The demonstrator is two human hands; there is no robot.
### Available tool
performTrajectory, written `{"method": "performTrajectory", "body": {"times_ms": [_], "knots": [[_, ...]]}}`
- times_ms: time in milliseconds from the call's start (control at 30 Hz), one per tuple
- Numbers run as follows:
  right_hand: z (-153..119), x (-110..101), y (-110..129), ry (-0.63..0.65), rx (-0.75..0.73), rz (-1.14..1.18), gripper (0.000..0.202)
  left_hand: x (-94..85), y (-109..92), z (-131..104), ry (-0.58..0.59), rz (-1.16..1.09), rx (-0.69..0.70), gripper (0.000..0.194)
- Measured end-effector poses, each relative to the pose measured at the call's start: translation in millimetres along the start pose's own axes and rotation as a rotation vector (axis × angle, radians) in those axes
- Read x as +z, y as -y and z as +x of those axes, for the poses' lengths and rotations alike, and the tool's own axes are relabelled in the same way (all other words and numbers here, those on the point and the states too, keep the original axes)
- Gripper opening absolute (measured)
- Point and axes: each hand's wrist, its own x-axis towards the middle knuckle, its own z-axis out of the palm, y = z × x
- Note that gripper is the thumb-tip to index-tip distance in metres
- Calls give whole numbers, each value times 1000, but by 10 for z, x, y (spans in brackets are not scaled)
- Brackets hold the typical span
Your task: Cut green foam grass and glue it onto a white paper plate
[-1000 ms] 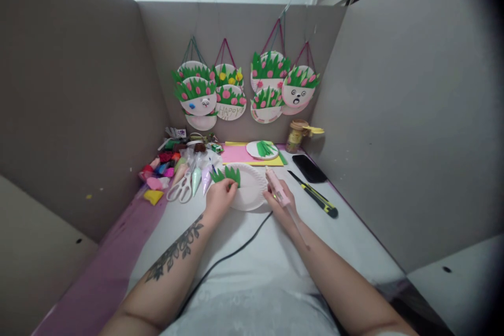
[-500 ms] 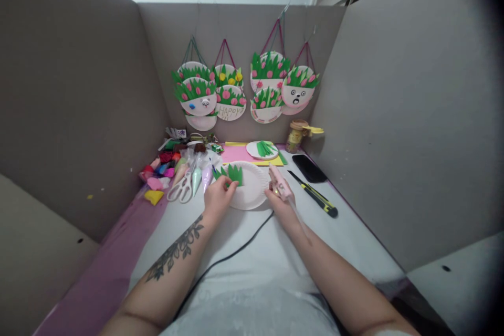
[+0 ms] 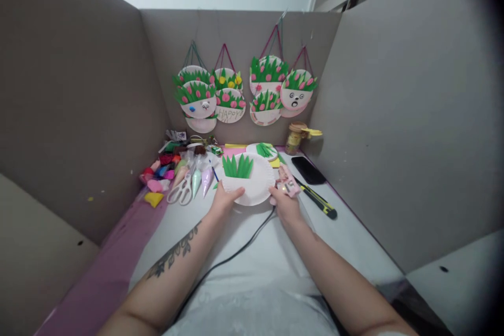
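Observation:
A white paper plate [image 3: 260, 186] is tilted up off the table between my hands. Green paper grass [image 3: 238, 167] with pointed blades stands on its left half, above a white strip. My left hand [image 3: 226, 199] is closed on the plate's lower left edge, thumb on the front. With thumb and fingertips my right hand [image 3: 285, 205] grips the lower right edge, and it also keeps hold of a pink glue gun [image 3: 288, 182]. From the glue gun's side a black cord [image 3: 248, 244] runs down toward my body.
Behind the plate lie another plate with green paper strips [image 3: 264, 150] and coloured sheets. Scissors [image 3: 181, 191], piping bags [image 3: 207, 178] and clay packets [image 3: 154, 198] are at left. A utility knife [image 3: 321, 202], phone [image 3: 308, 169] and jar [image 3: 294, 139] are at right. Decorated plates [image 3: 199, 98] hang on the back wall.
My left hand has let go of the green grass and taken the plate's edge. Both hands have raised and tilted the plate. The glue gun has turned aside to the right.

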Motion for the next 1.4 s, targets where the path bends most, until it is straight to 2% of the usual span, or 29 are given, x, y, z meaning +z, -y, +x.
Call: {"method": "performTrajectory", "body": {"times_ms": [67, 200, 367, 467, 567, 700, 900, 967, 1033, 1100, 1167, 1233, 1400], "knots": [[-19, -15, -19, 26, -45, -87, 44, 38, -1, -23, -3, -27, 44, 67], [-70, -46, -15, 93, -91, -223, 42, 51, -41, -43, -124, -5, 5, 63], [-80, -64, -4, 141, -34, -233, 41, 18, -69, -27, -118, -16, -16, 64], [-29, -49, -24, 87, 5, -154, 39, 11, -66, -19, -64, -14, -45, 66], [28, -22, -34, 3, 58, -38, 39, -11, -58, -9, -126, 26, -116, 70], [76, 2, 25, -31, 109, 52, 40, -133, -65, 64, -270, 111, -147, 56], [185, -59, 202, -33, 109, 66, 35, -494, -112, 388, -421, 299, -26, 33], [225, -93, 233, 3, 160, 4, 32, -593, -115, 474, -385, 463, 12, 22], [244, -116, 244, 29, 208, -53, 29, -643, -108, 501, -281, 702, 66, 12], [242, -122, 244, 49, 230, -80, 28, -641, -94, 475, -183, 953, 129, 8], [229, -115, 242, 62, 230, -94, 28, -605, -75, 431, -142, 1109, 150, 7], [218, -105, 243, 55, 221, -99, 28, -567, -52, 406, -163, 1099, 122, 6], [235, -105, 248, 7, 232, -88, 29, -560, 8, 465, -273, 899, 85, 14]]}}
